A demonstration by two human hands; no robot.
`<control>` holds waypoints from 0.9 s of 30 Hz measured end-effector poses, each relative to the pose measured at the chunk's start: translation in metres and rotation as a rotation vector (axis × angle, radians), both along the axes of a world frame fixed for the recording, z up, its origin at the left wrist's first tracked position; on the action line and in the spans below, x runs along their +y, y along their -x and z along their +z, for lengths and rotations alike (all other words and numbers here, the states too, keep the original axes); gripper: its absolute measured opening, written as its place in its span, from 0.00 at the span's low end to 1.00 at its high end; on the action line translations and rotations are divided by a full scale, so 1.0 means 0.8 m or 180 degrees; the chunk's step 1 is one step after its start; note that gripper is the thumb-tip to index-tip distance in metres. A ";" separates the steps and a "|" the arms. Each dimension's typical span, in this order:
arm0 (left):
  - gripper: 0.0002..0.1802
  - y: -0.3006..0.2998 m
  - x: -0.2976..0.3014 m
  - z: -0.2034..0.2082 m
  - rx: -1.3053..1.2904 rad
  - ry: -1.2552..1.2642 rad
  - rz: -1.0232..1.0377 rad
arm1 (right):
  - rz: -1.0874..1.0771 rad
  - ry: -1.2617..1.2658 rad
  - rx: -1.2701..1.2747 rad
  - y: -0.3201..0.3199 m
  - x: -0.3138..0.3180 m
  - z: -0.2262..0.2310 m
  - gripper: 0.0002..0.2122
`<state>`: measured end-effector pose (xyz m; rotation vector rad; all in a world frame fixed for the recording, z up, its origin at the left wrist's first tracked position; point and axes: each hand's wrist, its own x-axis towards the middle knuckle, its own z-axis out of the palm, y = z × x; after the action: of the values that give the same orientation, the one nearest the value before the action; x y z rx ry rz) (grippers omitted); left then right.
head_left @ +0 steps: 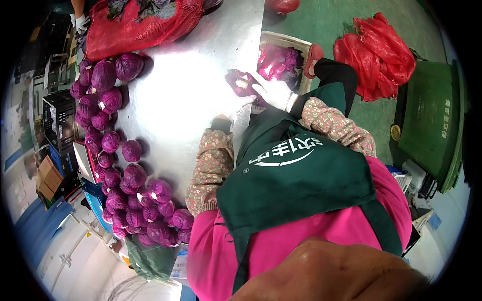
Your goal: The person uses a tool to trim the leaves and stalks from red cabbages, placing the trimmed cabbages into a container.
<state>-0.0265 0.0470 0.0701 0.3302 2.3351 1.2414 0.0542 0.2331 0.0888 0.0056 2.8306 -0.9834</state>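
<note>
Left hand holding purple cabbage near right edge of metal table; right hand reaching stem side, cannot tell if gripping; any loosening left grip risking cabbage slipping rightward into crate

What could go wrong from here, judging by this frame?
First, the red cabbage at the gloved left hand and right hand is close to the edge of the metal table; if it slipped, it might drop toward the crate of leaves. Second, round cabbages crowd the table's left side, so a knock could perhaps send one rolling off.
</note>
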 end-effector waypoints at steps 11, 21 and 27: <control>0.58 0.008 0.003 -0.019 0.0054 0.0211 0.0179 | -0.0024 -0.0098 -0.0265 0.028 -0.016 -0.012 0.27; 0.63 -0.017 0.018 0.005 0.0963 0.1198 -0.0197 | -0.0800 -0.0809 -0.0861 0.075 0.060 -0.064 0.22; 0.64 -0.019 -0.038 -0.046 0.0515 -0.0505 0.0060 | -0.1741 0.0154 -0.0614 0.027 0.120 -0.089 0.27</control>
<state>-0.0115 0.0166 0.0333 0.4786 2.3828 1.4625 0.0324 0.3288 0.0177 0.8578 2.6686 -1.0689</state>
